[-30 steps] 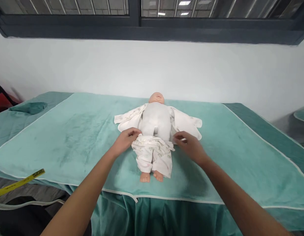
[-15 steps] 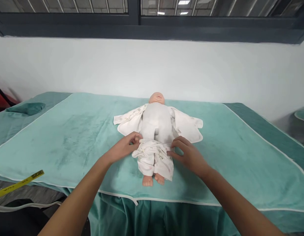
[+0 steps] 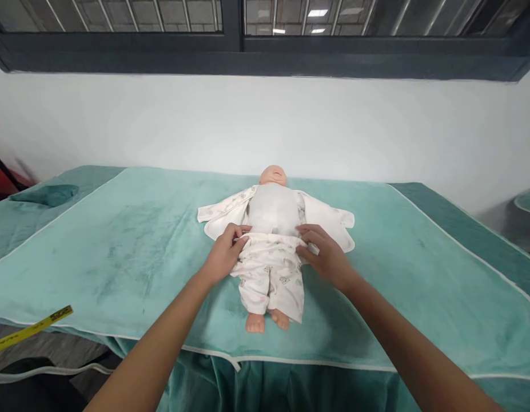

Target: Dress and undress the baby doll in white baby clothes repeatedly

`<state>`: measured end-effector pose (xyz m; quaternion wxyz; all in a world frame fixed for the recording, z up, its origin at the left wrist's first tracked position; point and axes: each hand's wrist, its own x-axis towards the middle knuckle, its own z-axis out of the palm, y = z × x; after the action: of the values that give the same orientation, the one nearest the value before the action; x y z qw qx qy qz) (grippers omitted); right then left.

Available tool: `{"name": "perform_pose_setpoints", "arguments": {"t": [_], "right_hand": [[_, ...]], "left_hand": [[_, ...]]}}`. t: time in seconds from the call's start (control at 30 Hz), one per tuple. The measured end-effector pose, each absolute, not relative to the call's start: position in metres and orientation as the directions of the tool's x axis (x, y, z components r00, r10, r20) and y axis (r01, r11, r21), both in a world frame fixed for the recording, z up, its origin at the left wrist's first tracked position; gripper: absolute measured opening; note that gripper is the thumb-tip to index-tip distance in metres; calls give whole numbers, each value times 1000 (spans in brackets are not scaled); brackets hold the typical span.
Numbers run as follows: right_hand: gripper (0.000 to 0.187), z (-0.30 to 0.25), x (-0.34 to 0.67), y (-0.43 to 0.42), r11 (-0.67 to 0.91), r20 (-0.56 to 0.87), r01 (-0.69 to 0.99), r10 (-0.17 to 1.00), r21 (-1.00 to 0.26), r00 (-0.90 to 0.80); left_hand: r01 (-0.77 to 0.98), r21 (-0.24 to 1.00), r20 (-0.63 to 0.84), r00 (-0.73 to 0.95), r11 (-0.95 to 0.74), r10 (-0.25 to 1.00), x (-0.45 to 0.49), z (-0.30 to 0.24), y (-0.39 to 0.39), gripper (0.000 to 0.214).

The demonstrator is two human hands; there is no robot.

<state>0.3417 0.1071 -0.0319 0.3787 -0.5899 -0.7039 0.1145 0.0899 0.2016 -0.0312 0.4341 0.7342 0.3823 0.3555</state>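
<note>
A baby doll lies on its back on a teal towel, head toward the wall, bare feet toward me. Its white patterned jacket is spread open under it, leaving the grey cloth torso bare. White patterned trousers cover its legs. My left hand pinches the trousers' waistband at the doll's left side of the picture. My right hand grips the waistband on the other side. Both hands sit at the doll's waist.
The towel covers a table draped in darker teal cloth. A folded teal cloth lies at the far left. A yellow tape measure sticks out at lower left. A white wall and dark window frame stand behind.
The trousers' waistband has moved up the doll's torso, from the hips to the waist, with both hands following it. The doll's feet show more below the trouser legs.
</note>
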Motion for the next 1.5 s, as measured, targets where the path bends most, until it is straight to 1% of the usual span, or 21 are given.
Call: {"name": "perform_pose_setpoints", "arguments": {"t": [0.07, 0.17, 0.3, 0.4, 0.47, 0.57, 0.63, 0.73, 0.8, 0.9, 0.97, 1.0, 1.07, 1.1, 1.2, 1.27, 1.3, 1.37, 1.5], "right_hand": [[16, -36, 341, 122, 245, 441, 735, 894, -632, 82], [16, -35, 342, 145, 139, 401, 705, 890, -696, 219], [16, -25, 356, 179, -4, 334, 697, 876, -717, 349], [20, -26, 366, 203, -41, 274, 633, 879, -773, 391], [22, -33, 367, 212, -11, 246, 534, 879, -846, 409], [27, -44, 364, 215, 51, 215, 362, 877, -931, 430], [28, -48, 363, 212, 69, 190, 287, 888, -956, 418], [29, -47, 365, 210, 65, 154, 235, 909, -970, 387], [30, -46, 367, 210, 63, 146, 226, 917, -972, 371], [31, -44, 368, 208, 81, 154, 218, 926, -973, 345], [30, -43, 370, 206, 93, 158, 214, 937, -972, 310], [29, -42, 372, 204, 98, 159, 214, 943, -972, 291], [27, -40, 378, 201, 114, 165, 216, 958, -970, 234], [26, -40, 381, 199, 124, 169, 216, 965, -968, 201], [24, -39, 388, 196, 144, 178, 217, 973, -965, 148], [25, -40, 388, 196, 162, 207, 229, 960, -960, 188], [26, -41, 387, 196, 175, 227, 241, 950, -955, 213], [27, -44, 382, 197, 193, 260, 267, 934, -944, 244], [27, -46, 376, 199, 170, 256, 312, 932, -935, 257]], "left_hand": [[327, 892, 197, 338, -311, 920, 98, -32, 211, 14], [383, 886, 187, 220, -261, 957, 112, -32, 230, 13], [327, 916, 162, 223, -230, 961, 130, -40, 250, 14], [325, 920, 158, 201, -218, 967, 140, -54, 256, 14], [328, 916, 177, 189, -232, 966, 142, -62, 257, 16], [335, 863, 298, 266, -378, 917, 140, -66, 262, 22], [340, 816, 358, 339, -468, 870, 138, -63, 269, 26], [374, 782, 363, 377, -499, 852, 138, -57, 287, 28], [438, 747, 395, 314, -500, 864, 139, -57, 299, 29], [524, 723, 454, 131, -450, 881, 143, -61, 307, 36], [521, 732, 481, 61, -439, 875, 144, -62, 302, 36], [503, 739, 493, 52, -449, 869, 144, -61, 296, 33], [439, 773, 469, 90, -458, 879, 143, -57, 282, 25], [395, 806, 429, 121, -440, 895, 141, -54, 276, 23], [274, 913, 227, 274, -302, 935, 134, -46, 266, 22], [222, 947, 135, 377, -231, 916, 128, -43, 267, 24], [204, 953, 119, 424, -223, 898, 125, -42, 269, 25], [177, 950, 145, 476, -256, 867, 121, -42, 273, 25], [153, 920, 243, 497, -360, 833, 121, -43, 276, 22]]}}
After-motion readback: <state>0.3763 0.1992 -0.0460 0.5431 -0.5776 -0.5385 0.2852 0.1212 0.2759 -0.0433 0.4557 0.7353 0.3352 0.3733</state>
